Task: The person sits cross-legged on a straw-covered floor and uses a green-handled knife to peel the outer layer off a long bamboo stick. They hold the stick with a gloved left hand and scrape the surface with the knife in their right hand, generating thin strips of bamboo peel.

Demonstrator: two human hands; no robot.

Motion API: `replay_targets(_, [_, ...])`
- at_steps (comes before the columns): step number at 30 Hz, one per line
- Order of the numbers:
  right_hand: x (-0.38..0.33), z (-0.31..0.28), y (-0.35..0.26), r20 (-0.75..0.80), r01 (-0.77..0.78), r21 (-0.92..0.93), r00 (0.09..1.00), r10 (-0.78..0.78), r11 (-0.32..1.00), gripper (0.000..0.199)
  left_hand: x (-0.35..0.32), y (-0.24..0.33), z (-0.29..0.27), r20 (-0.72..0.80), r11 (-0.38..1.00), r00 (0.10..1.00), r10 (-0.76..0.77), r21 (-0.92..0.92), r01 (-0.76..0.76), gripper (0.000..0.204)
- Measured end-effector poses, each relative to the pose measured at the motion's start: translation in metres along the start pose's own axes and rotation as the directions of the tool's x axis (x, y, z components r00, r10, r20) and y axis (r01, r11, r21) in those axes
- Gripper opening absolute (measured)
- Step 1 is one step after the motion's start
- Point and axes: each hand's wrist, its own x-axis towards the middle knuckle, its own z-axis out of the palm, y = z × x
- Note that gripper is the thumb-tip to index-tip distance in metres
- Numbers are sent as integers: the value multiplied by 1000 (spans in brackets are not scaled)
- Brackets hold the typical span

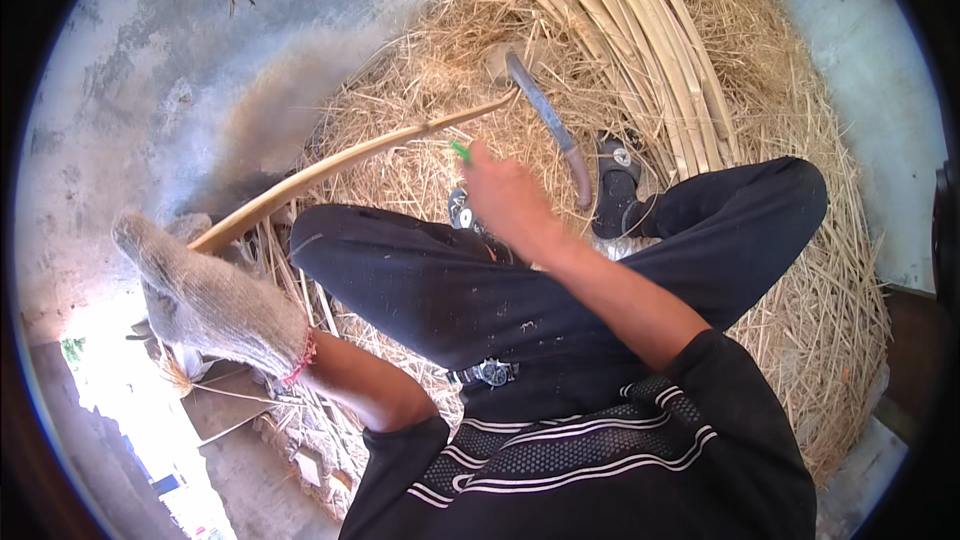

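A grey knitted glove covers my left hand (205, 290), which is closed round the near end of a long split bamboo strip (350, 155). The strip slants up to the right, over the straw. Bare and slightly smeared by motion, my right hand (510, 202) is closed beside the strip's middle. A small green end (460, 151) sticks out of its fist; the rest of that thing is hidden. Close to the strip's far tip lies a curved blade tool (540, 100) with a grey metal blade and a brown handle, between the strip and my shoe (617, 180).
A bundle of split bamboo strips (650, 40) lies at the far right, ending near my right knee. Loose straw and shavings (790, 340) cover the floor around my crossed legs. A stained grey wall (200, 60) stands on the left, with a bright opening below it.
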Motion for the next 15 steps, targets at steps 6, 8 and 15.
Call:
replay_targets(6, [9,53,149,-324,-194,-143,936,140,971,18,-5,-4,-5,63,998,996,61,4,-61,69])
replay_targets(8, [6,22,110,-291,-97,-69,954,73,993,19,-14,2,-1,50,1000,999,18,-26,-17,65])
replay_targets(15, [-3,3,7,-237,158,164,965,-116,974,24,-8,4,2,-5,999,1000,12,-46,-13,58])
